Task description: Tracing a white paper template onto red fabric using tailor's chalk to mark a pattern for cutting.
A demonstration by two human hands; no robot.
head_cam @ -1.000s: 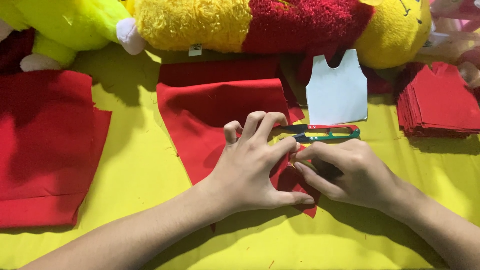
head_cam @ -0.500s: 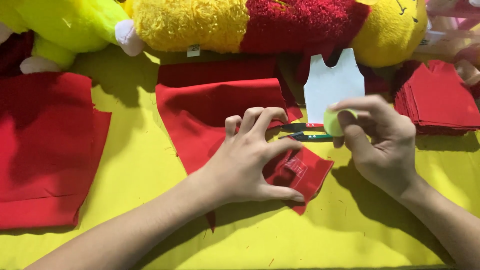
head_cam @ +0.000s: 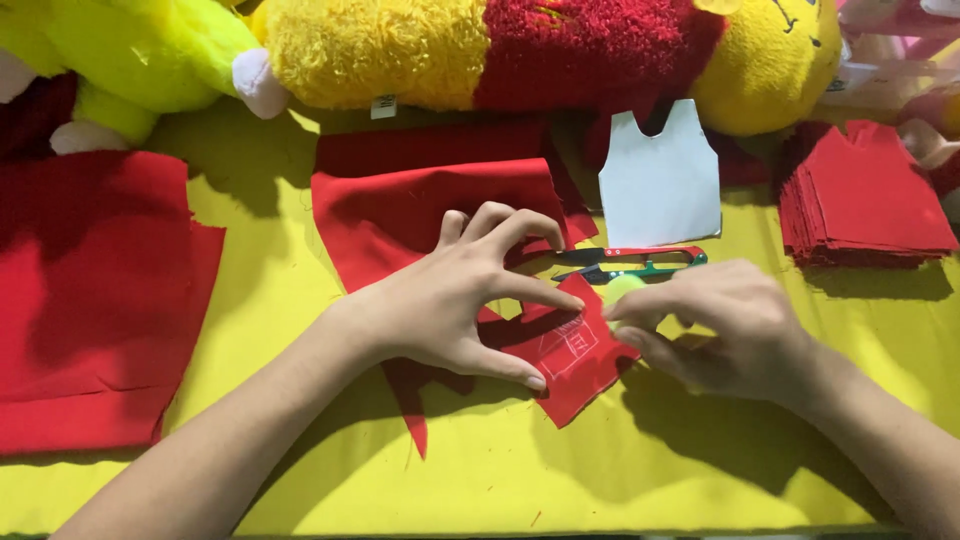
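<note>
My left hand presses its fingertips down on a small red fabric piece that lies on the yellow table. Thin light lines are drawn on that piece. My right hand pinches a small pale green piece of chalk and holds it at the fabric piece's upper right edge. Thread snips with red and green handles lie just behind both hands. A white vest-shaped paper pattern lies behind the snips.
A larger red cloth lies under and behind my left hand. More red cloth covers the left side. A stack of cut red pieces sits at the right. Yellow and red plush toys line the far edge.
My right hand lifted from the red piece to the snips area, picked up the green chalk, and has come back down to the red piece. My left hand stayed pressing the fabric.
</note>
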